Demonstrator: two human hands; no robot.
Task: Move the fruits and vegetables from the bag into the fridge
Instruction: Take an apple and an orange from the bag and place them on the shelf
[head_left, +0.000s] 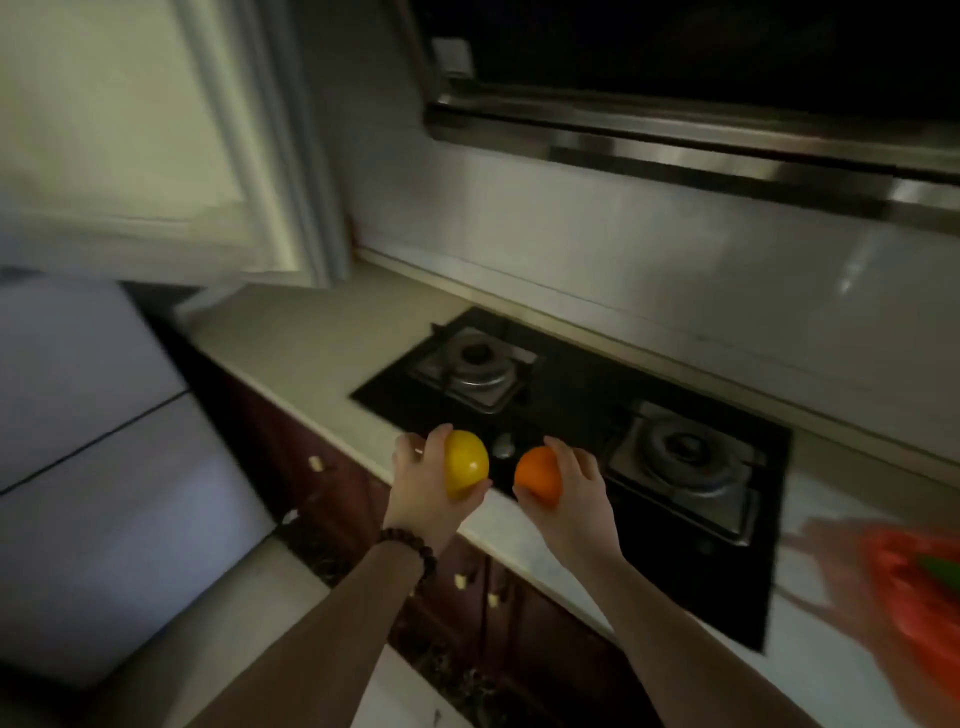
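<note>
- While both hands are loaded, left hand (415, 486) cups a smooth, glossy yellow fruit (466, 470); right hand (574, 493) grips a matte orange (539, 475); one fruit each, probably to halve trips.
- Both are held above the counter edge (311, 384), before the black glass stove (571, 415).
- Red bag (904, 587), thin and crinkled, lies at far right with something green inside.
- Pale fridge (104, 467) stands to the left, doors closed.

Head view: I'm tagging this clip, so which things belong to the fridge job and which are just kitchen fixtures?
Part of the job:
yellow fruit, held in the left hand
orange fruit, held in the right hand
red bag on the counter, something green inside
fridge at left, doors shut

Just there:
gas hob
range hood
wall cupboard
</note>
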